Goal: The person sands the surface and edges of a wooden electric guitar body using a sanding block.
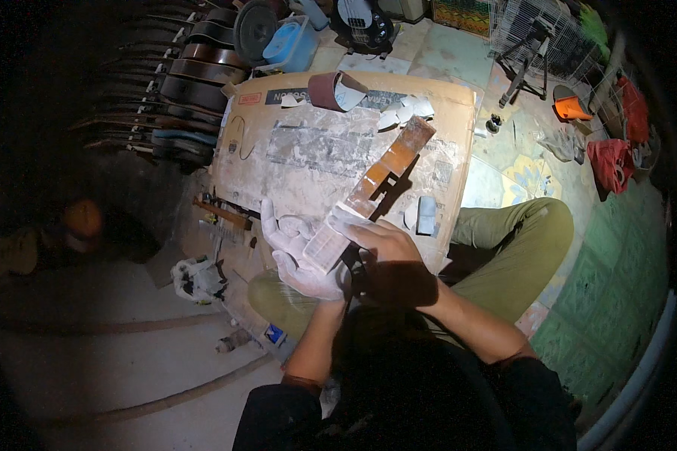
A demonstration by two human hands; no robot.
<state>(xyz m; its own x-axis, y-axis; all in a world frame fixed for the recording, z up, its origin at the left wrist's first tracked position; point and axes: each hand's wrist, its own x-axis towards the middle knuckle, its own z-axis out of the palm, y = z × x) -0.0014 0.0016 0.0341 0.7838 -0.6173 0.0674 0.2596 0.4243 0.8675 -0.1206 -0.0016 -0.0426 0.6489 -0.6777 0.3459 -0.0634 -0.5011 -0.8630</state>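
Observation:
A long, narrow wooden piece, orange-brown with a notch along one side and a pale, dusty near end, slants up to the right above a cardboard sheet. My right hand is closed around its nearer part, fingers across the top; the far part sticks out free. Under the pale end lies my left hand, palm up and coated in white dust, with its fingers spread and not wrapped round the piece. A grey-blue block lies on the cardboard to the right of the piece.
A curled dark red sandpaper strip and torn white scraps lie on the cardboard's far side. Several guitar bodies line the left. A wooden-handled tool lies left of the cardboard. Beyond, right, stands a black tripod.

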